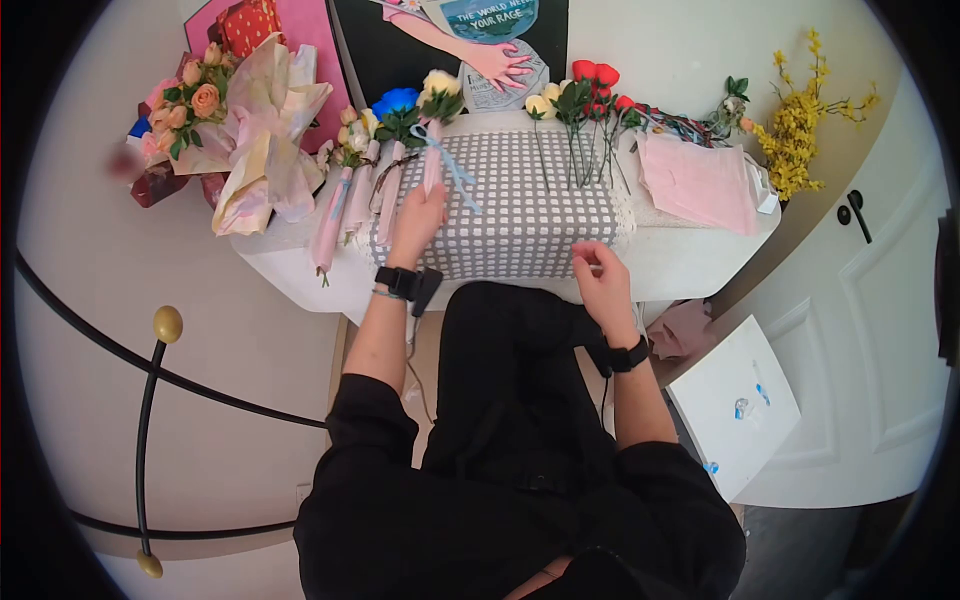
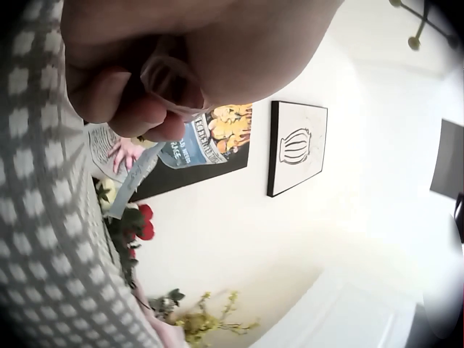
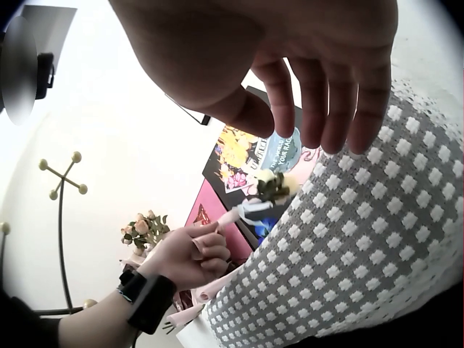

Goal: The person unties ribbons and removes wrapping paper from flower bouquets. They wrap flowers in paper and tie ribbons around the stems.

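Observation:
My left hand [image 1: 418,218] grips the pink-wrapped stem of a small cream rose bouquet [image 1: 433,162] over the left part of the checked cloth. A pale blue ribbon [image 1: 457,168] is tied round the wrapper, its tails hanging to the right. In the left wrist view the curled fingers [image 2: 148,116] enclose the wrapper's rolled end [image 2: 174,85]. My right hand [image 1: 602,285] hovers near the cloth's front right edge, holding nothing. Its fingers hang loosely bent in the right wrist view. Beside the left hand lie other pink-wrapped bouquets [image 1: 331,225], one with a blue rose [image 1: 396,102].
A grey-and-white checked cloth [image 1: 520,215] covers the middle of the white table [image 1: 680,255]. Red roses [image 1: 596,75] with long stems lie at its back right, near pink wrapping sheets [image 1: 695,182]. A large peach rose bouquet [image 1: 205,100] stands left, yellow flowers [image 1: 795,150] right.

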Motion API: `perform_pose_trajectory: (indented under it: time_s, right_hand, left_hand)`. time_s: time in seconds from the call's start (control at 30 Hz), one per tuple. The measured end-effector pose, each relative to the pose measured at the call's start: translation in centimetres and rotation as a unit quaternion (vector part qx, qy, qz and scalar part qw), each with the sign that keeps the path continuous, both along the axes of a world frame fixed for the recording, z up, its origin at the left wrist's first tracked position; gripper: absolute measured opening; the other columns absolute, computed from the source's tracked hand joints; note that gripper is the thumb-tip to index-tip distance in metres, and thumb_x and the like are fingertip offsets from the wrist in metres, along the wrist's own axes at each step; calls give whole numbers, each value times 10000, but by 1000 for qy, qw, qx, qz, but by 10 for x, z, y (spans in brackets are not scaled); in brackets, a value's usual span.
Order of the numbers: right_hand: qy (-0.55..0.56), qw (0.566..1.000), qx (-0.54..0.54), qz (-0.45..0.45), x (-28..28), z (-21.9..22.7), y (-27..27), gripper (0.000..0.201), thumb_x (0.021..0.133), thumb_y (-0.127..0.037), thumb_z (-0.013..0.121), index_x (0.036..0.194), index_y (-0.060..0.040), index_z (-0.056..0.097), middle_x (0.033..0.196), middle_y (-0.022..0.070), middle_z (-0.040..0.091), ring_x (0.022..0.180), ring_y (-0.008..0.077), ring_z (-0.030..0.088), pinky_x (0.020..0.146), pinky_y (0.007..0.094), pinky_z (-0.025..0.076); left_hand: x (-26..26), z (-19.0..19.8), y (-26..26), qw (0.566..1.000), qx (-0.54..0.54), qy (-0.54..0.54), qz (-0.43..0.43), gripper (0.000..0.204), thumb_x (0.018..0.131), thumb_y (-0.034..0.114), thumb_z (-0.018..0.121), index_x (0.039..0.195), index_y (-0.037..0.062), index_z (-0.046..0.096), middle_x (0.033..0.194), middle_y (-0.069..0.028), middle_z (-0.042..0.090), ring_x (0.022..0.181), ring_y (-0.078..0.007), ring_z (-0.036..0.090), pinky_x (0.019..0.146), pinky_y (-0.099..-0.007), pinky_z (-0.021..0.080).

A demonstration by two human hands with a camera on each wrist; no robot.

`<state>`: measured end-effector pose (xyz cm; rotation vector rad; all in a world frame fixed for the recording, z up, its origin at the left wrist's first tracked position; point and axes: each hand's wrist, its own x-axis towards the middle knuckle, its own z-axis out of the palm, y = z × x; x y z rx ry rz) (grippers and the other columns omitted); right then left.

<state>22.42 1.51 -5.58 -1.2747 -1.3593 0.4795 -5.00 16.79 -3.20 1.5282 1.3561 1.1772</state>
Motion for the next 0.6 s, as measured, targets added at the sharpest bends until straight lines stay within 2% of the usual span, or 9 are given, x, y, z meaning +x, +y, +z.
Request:
perform_pose_trajectory:
  time_s: [0.07,0.1,0.17,0.23,0.3,0.33,0.4,0.5,0.6]
  right_hand:
    - [-44,999,-2,11,5,16,11,165,834,-75,595,975,2,634,873,130,667,764,200,640,647,309,501]
    - [-105,994,-5,30,7,26,19,171,827,-93,594,960,2,642,859,147,666,754,242,643,651,331,504]
    - [-166,985,-8,43,11,45,38,179,819,-111,593,946,2,649,845,165,665,744,284,646,655,353,507]
    - [-232,971,-30,48,14,63,63,208,815,-150,569,927,3,653,836,192,663,756,362,639,681,410,508]
    - [-268,962,-38,34,13,75,92,221,812,-168,561,915,6,651,832,203,661,765,380,636,696,430,508]
    - [-302,952,-45,24,12,80,105,236,809,-185,554,904,9,648,828,214,658,774,398,633,711,449,508]
    - [-337,940,-49,-13,13,79,135,242,803,-195,556,893,12,644,830,226,656,795,402,635,732,461,509]
    - [-392,915,-63,-75,20,70,173,261,786,-207,565,895,20,634,856,269,647,833,419,636,779,475,514]
    - [-418,898,-125,-63,20,71,190,254,774,-170,560,913,31,629,911,277,643,869,421,636,780,474,517]
  left_hand:
    - [-5,-4,7,946,105,293,92,337,877,324,587,961,-1,571,722,-134,611,712,-339,613,656,-441,491]
    - [-1,4,-4,947,103,291,90,337,877,324,587,961,-1,571,722,-134,611,712,-339,613,656,-441,491]
    - [12,20,-33,838,236,457,179,353,825,260,625,1030,-22,565,911,-205,614,928,-382,580,759,-473,472]
    - [32,33,-39,844,219,465,154,367,795,215,637,1055,-31,555,1015,-229,585,1012,-368,546,775,-478,469]
    - [52,29,-35,873,353,334,46,289,802,199,621,996,-8,567,964,-215,594,953,-385,559,757,-489,475]
    - [66,29,-35,875,352,330,46,289,802,199,621,996,-8,567,964,-215,594,953,-385,559,757,-489,475]
    - [94,36,-33,893,274,342,-103,239,800,177,615,963,8,574,930,-200,592,912,-379,568,743,-494,477]
    - [113,30,-4,835,331,440,0,220,800,150,599,963,5,577,898,-180,592,902,-380,582,744,-495,478]
    - [91,31,21,865,255,420,104,259,802,142,581,1009,-15,573,893,-177,602,928,-395,597,773,-499,491]
